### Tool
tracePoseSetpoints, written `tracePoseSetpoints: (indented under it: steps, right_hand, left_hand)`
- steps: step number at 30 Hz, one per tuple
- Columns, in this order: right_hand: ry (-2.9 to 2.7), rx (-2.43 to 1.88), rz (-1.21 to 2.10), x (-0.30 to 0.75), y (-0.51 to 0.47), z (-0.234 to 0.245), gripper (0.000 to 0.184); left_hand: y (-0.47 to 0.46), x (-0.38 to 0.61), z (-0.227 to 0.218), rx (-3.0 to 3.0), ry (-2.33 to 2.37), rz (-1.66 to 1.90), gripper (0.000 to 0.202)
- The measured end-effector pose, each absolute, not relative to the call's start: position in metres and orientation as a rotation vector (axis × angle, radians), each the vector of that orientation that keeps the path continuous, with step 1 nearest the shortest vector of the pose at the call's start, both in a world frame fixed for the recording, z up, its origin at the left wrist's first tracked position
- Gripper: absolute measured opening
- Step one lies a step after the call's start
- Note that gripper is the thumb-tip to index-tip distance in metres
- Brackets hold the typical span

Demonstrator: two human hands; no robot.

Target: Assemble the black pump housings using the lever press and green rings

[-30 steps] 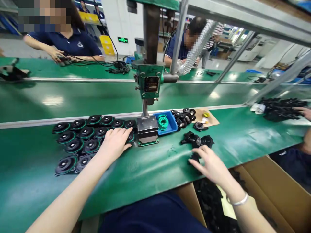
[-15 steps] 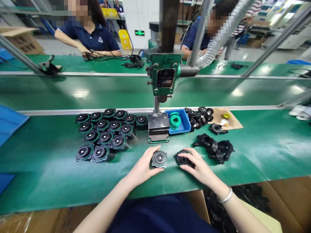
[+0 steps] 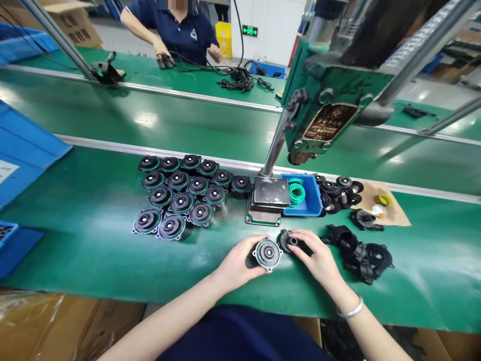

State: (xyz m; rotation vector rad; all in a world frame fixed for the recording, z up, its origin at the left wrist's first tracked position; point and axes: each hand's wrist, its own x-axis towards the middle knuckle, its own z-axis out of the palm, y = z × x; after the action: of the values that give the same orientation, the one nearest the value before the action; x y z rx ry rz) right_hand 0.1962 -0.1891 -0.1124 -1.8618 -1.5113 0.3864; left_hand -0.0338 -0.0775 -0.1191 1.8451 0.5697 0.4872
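Observation:
My left hand (image 3: pixel 240 263) is wrapped round a pump motor (image 3: pixel 268 254), a round dark body with a silvery flange, a thin green ring and a stepped black top facing up. Close on its right, my right hand (image 3: pixel 313 253) grips a black plastic pump cover (image 3: pixel 286 240) with a short round spout, fingers around the spout. The two parts are side by side, their edges very near each other. More black pump covers (image 3: pixel 378 256) lie in a cluster right of my right hand. Several similar motors (image 3: pixel 182 203) stand in rows to the left.
A press (image 3: pixel 323 105) rises behind a metal block (image 3: pixel 271 191). Beside the block, a blue tray (image 3: pixel 310 198) holds green rings (image 3: pixel 296 193). Black rotors (image 3: pixel 340 193) and brown paper (image 3: pixel 394 208) lie farther right. Across the bench a person (image 3: pixel 176 30) handles cables.
My view has turned and tilted. The pump cover in my right hand has come closer to the motor in my left, and its spout now shows more plainly.

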Motion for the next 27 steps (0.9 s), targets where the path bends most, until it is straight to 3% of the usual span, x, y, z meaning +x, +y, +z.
tracePoseSetpoints:
  steps: [5, 10, 27]
  right_hand:
    - [-1.364, -1.857, 0.412, 0.194, -0.185, -0.074, 0.023]
    - [-1.728, -1.731, 0.298, 0.155, -0.182, -0.036, 0.021]
    - [-1.822, -1.72, 0.225, 0.131, -0.178, -0.047, 0.026]
  left_hand:
    - [-0.079, -0.034, -0.121, 1.938, 0.524, 0.57, 0.069]
    - [-0.08, -0.034, -0.123, 1.933, 0.522, 0.607, 0.065]
    - [-0.083, -0.034, -0.128, 1.929, 0.465, 0.698, 0.066]
